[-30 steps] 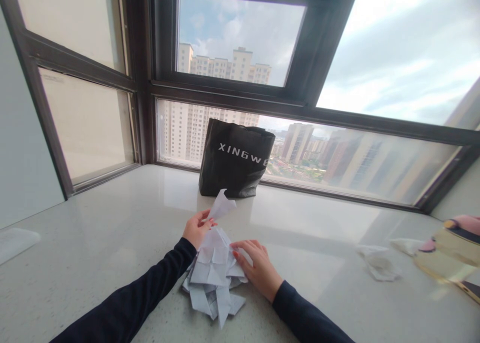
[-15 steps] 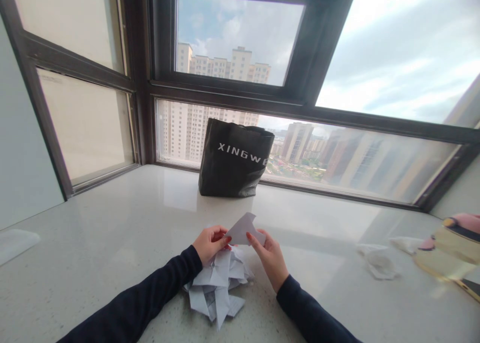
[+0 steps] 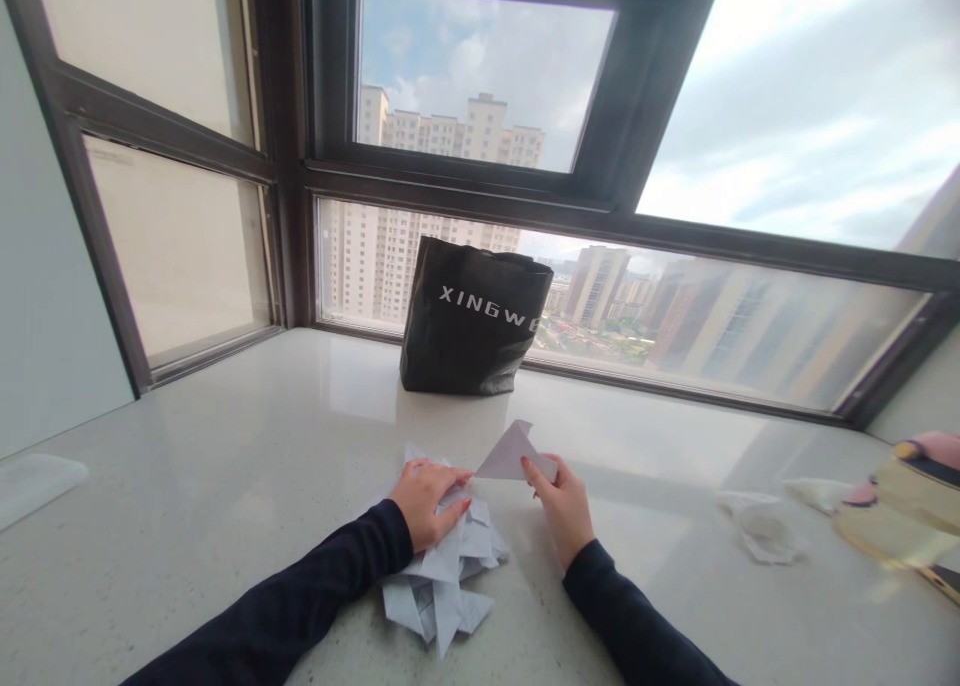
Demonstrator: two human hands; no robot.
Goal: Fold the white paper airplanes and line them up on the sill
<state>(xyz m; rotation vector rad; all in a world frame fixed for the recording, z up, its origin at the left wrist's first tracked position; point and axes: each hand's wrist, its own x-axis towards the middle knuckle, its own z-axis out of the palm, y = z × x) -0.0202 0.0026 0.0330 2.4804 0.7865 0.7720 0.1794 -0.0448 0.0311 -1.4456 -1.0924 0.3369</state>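
Observation:
My right hand pinches a folded piece of pale paper by its right end, thumb on the near face. The paper is a rough triangle with a small flap at its top, held above the counter. My left hand lies palm down over a pile of folded white papers, fingers stretched and thumb apart. Its fingertips are near the left point of the held paper; whether they touch it I cannot tell. Part of the pile is hidden beneath this hand.
A black bag with white lettering stands behind the hands, by the window. Crumpled white wrappers and a pink and cream object lie on the pale counter at right. A whitish flat item sits far left.
My left hand has let go of the folded paper and come down flat on the pile. My right hand has shifted slightly right, carrying the paper.

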